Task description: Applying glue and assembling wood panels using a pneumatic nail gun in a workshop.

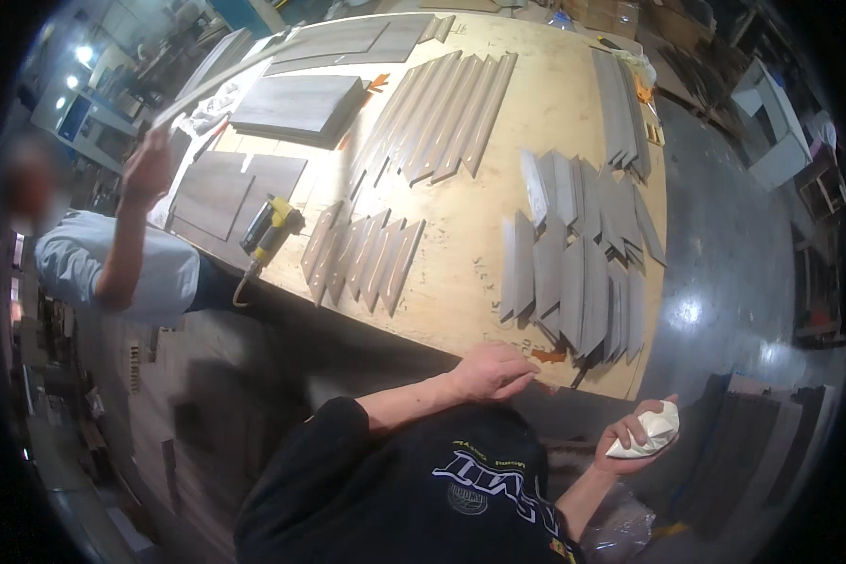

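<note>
My left hand (494, 372) rests at the near edge of the table, fingers loosely bent and slightly apart, with nothing visible in them. A small orange-red piece (547, 356) lies just past its fingertips. Off the table's near right corner, my right hand (620, 434) is closed around a crumpled white cloth (656, 430). Closest to both hands is a layered pile of grey wooden strips (573, 273) with angled ends. Further left, short strips (367, 256) lie side by side, carrying shiny lines that look like glue. Longer strips (451, 113) with similar lines lie beyond them.
Across the left side, a co-worker (122, 254) holds a long thin strip (226, 75). A yellow-and-black glue gun (273, 226) lies by the table's left edge. Grey panels (296, 105) are stacked behind it. More grey strips (620, 117) line the table's right edge.
</note>
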Motion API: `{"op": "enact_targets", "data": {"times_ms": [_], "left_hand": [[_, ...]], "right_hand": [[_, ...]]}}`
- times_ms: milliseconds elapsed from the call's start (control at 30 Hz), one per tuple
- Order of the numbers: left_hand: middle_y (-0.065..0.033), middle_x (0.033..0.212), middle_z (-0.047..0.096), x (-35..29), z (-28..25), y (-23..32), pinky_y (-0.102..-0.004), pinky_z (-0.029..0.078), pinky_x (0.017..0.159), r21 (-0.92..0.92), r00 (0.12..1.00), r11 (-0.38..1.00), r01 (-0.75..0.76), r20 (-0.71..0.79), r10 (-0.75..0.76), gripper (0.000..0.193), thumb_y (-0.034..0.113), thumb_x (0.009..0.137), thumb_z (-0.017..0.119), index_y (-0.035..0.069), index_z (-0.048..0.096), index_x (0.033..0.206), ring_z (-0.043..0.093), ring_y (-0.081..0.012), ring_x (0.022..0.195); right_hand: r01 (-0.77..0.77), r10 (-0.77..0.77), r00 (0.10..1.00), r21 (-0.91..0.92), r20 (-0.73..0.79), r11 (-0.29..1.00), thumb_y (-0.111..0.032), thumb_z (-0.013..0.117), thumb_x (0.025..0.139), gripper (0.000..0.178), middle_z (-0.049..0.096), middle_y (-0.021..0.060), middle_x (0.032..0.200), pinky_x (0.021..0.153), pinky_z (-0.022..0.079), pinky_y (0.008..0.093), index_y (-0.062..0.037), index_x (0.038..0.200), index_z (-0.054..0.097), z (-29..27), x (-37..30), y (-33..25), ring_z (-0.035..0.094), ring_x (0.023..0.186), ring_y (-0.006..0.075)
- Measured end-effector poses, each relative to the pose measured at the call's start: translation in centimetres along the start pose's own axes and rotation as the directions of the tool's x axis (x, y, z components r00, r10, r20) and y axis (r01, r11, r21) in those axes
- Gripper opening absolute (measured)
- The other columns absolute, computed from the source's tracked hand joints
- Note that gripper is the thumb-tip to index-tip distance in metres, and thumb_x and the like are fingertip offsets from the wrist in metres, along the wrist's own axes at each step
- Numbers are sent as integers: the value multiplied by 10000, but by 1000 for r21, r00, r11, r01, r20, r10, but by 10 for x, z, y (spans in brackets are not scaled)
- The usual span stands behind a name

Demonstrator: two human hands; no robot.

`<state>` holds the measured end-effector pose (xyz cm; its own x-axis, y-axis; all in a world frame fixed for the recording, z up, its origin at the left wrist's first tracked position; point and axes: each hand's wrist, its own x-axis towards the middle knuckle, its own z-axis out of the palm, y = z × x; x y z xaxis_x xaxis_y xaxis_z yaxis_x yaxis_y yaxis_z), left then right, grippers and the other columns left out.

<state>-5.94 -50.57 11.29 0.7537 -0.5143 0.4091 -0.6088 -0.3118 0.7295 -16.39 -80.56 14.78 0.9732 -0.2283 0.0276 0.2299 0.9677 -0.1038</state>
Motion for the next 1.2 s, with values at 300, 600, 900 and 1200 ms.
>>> {"op": "enact_targets", "data": {"times_ms": [300,600,900,1200], "left_hand": [[-73,751,616,85,90,29,-428,464,674,-247,991,963,-105,60,123,175,233,906,739,104,678,803,616,-307,739],[-141,969,657,185,173,90,-496,506,802,-383,914,913,139,404,30,306,344,925,682,68,664,1055,641,-373,949],[-135,1132,675,248,326,116,-515,499,952,-37,826,925,377,465,-318,410,405,945,632,79,665,1192,624,-358,1133],[-181,1257,664,325,404,162,-481,481,1028,-153,620,817,555,731,-285,546,470,936,662,51,654,1285,586,-364,1247]], "right_hand": [[84,-87,996,-111,-23,990,-391,578,1036,621,582,18,1274,649,446,298,-248,1596,348,-3,29,-59,583,721,128],[98,-142,981,-293,-133,951,-415,516,1058,554,610,-25,1310,713,450,308,-260,1570,375,-12,120,-142,586,822,104],[-77,41,983,-199,-181,977,-461,554,1036,544,616,-33,1283,693,488,294,-244,1515,417,-75,208,-315,608,763,79],[-114,84,980,-169,-180,979,-372,593,1011,582,587,-62,1384,730,505,310,-225,1547,424,-94,254,-493,618,825,107]]}}
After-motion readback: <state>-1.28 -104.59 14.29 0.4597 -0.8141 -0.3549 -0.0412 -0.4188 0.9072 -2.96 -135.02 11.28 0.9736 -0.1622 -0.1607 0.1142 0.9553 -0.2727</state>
